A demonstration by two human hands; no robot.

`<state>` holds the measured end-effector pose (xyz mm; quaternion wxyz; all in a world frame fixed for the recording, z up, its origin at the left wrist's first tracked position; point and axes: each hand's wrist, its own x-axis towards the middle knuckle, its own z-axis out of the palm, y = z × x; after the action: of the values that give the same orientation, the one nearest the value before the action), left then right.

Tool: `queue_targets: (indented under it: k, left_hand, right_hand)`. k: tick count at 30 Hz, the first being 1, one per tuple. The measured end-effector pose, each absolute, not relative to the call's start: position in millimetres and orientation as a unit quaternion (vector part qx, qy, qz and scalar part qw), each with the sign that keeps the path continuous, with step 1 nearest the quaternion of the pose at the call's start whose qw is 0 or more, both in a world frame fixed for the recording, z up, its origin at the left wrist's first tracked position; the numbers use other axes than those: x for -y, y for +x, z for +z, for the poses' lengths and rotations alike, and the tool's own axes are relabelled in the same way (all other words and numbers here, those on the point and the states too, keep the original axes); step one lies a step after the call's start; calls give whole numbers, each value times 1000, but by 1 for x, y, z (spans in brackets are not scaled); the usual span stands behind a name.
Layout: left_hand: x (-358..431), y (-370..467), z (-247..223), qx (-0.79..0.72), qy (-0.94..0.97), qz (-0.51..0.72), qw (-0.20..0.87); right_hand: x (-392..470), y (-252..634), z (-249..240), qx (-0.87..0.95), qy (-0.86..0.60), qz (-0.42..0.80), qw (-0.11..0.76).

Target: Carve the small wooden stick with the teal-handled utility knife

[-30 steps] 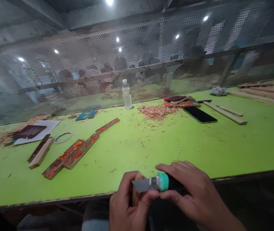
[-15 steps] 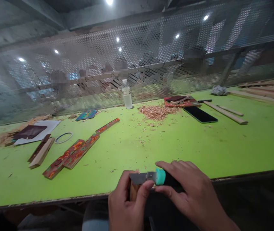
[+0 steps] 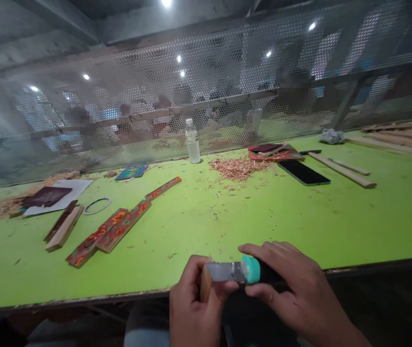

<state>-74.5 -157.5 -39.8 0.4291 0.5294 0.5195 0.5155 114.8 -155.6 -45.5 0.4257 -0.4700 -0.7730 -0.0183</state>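
At the table's front edge, my left hand [image 3: 196,308] is closed round a small wood piece [image 3: 205,283], most of which the fingers hide. My right hand [image 3: 296,284] grips a knife [image 3: 251,269] with a black handle, a teal collar and a short, wide metal blade. The blade points left and lies across the top of the wood, touching it or very close to it. My left thumb is just below the blade.
Flower-patterned wood strips [image 3: 108,236] and plain wood pieces [image 3: 64,229] lie left on the green table [image 3: 199,221]. Behind stand a water bottle [image 3: 192,142] and a heap of shavings [image 3: 238,168]. A phone [image 3: 303,172] and wooden sticks [image 3: 343,169] lie right; a perforated screen [image 3: 148,96] runs behind.
Both hands have shifted slightly right with the wood and the knife. The blade has slid rightward relative to the wood, and more of the wood's end shows.
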Motion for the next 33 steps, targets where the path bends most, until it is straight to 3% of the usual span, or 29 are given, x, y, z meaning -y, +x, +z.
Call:
queue_targets:
  k: [5,15,33]
  left_hand:
    - [158,-74,-32,-459,530,502,507]
    - [156,-78,-32,-447,557,471,517]
    - [156,-72,-36,-482,563,494,454]
  right_hand:
    - [157,116,-50,785,-459,5,415]
    - [157,114,-50,791,-453,17,412]
    - [155,108,-51,779,-457,-70,424]
